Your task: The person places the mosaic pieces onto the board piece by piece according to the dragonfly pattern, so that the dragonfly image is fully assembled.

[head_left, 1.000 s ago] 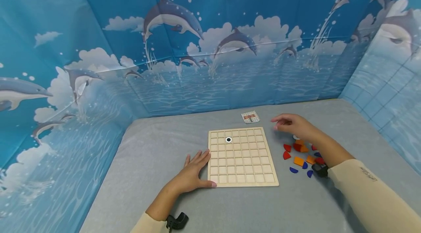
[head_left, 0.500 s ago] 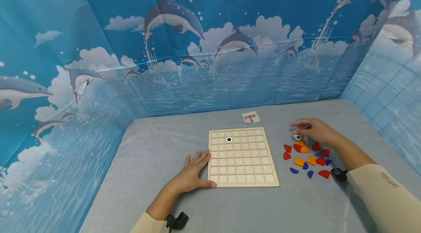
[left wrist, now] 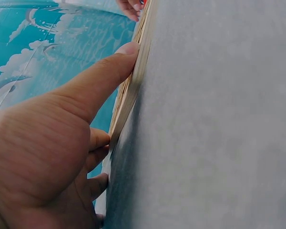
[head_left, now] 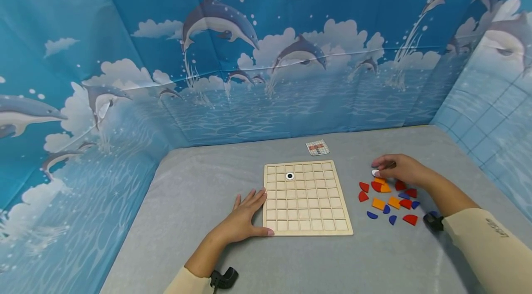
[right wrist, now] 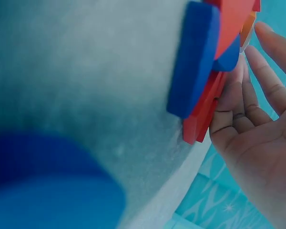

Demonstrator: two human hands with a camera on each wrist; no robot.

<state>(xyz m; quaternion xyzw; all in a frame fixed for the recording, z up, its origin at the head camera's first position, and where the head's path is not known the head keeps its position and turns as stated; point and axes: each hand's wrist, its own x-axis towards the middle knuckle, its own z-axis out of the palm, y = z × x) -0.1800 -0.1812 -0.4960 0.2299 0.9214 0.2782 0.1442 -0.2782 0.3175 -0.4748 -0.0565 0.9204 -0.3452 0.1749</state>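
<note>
My left hand (head_left: 243, 223) lies spread at the lower-left edge of the wooden grid board (head_left: 307, 199), its thumb on the front edge. In the left wrist view, the thumb and fingers of the left hand (left wrist: 62, 138) touch the board's side (left wrist: 138, 71). A white round piece with a black dot (head_left: 289, 176) sits in an upper cell. Right of the board, my right hand (head_left: 405, 169) pinches another white round piece (head_left: 375, 172) at its fingertips, beside an orange piece (head_left: 379, 180). The right wrist view shows the right hand (right wrist: 262, 114) behind red pieces (right wrist: 200, 114).
Several red (head_left: 410, 219), blue (head_left: 371, 215) and orange pieces (head_left: 378, 203) are scattered below the right hand. A small patterned card (head_left: 317, 147) lies behind the board. A dolphin-print curtain (head_left: 249, 63) hangs beyond the grey table (head_left: 199, 183).
My right hand has moved right from beside the board to the loose pieces, and its fingertips have come down onto the white round piece. The left hand has stayed put.
</note>
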